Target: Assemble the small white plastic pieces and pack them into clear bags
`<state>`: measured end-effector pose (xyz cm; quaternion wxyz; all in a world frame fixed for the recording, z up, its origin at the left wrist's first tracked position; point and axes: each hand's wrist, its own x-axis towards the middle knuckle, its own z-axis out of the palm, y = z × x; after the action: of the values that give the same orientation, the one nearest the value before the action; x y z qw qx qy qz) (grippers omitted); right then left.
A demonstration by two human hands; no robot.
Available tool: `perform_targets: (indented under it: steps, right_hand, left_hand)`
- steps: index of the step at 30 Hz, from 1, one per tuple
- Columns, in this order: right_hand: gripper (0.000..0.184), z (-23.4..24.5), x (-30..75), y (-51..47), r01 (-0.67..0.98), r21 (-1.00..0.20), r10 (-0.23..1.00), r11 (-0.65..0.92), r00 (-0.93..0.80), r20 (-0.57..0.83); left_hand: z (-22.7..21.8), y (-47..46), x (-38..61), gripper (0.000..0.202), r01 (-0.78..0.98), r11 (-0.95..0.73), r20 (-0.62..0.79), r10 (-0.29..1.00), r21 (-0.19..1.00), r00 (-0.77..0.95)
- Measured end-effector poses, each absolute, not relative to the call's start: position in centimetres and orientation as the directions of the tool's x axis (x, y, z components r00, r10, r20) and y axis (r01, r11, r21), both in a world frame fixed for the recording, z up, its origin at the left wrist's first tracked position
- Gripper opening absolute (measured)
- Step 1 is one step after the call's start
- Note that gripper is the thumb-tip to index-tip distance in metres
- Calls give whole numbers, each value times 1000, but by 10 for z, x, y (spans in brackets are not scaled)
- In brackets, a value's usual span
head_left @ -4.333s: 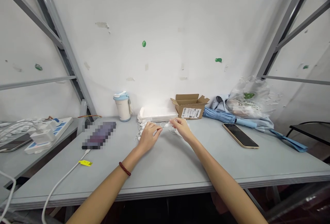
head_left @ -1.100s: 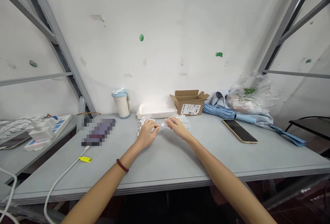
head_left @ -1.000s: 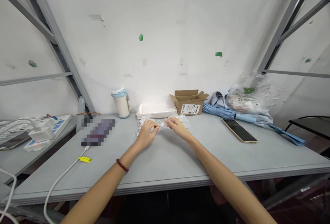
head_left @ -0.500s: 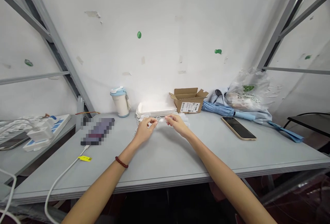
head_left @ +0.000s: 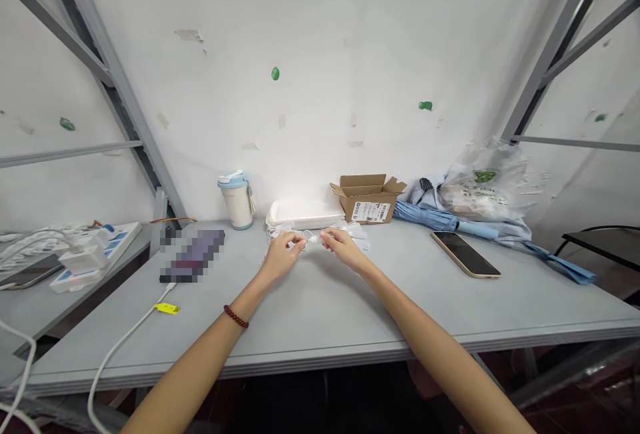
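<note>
Over the back middle of the grey table point(head_left: 320, 307), both my hands pinch a thin white cord point(head_left: 311, 237) that forms a small loop with a small pale piece on it. My left hand point(head_left: 281, 255), a dark red bead bracelet on its wrist, grips one side between thumb and fingertips. Facing it, my right hand point(head_left: 344, 249) pinches the other side. Just behind my hands lie more white cords and small translucent pieces point(head_left: 359, 235), partly hidden by my fingers. Behind these rests a shallow white tray point(head_left: 305, 211).
An open cardboard box point(head_left: 367, 201) stands right of the tray, a blue-lidded cup point(head_left: 237, 202) left of it. Further right are a folded blue umbrella point(head_left: 425, 213), a plastic bag point(head_left: 483, 187) and a phone point(head_left: 465, 254). A blurred-out item point(head_left: 194, 257) with a white cable lies left.
The whole view has shifted slightly, with the table things a little lower and to the right. My hands keep their pinch on the cord, whose loop now shows a little differently.
</note>
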<state>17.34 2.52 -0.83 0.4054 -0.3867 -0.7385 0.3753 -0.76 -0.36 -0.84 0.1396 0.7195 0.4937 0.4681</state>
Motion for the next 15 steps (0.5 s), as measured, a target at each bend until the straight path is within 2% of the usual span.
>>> perform_targets:
  steps: [3,6,8,11,15]
  right_hand:
    - [40,-3,178,28,381,-802,864,461,-401,305]
    - [34,1,189,31,595,-620,859,512,-345,379]
    - [29,4,197,34,737,-483,868,472,-292,403]
    - [18,8,208,36,848,-348,903,399,-296,313]
    - [10,11,213,36,873,-305,920,380,-323,220]
  left_hand:
    - [-6,6,-17,20,556,-472,566,825,684,5]
    - [-5,21,-41,21,530,-370,538,818,763,-203]
    - [-7,30,-61,21,498,-312,515,785,809,-344]
    - [-12,38,-83,21,465,-280,506,712,840,-487]
    - [-17,41,-84,24,490,-267,516,701,830,-491]
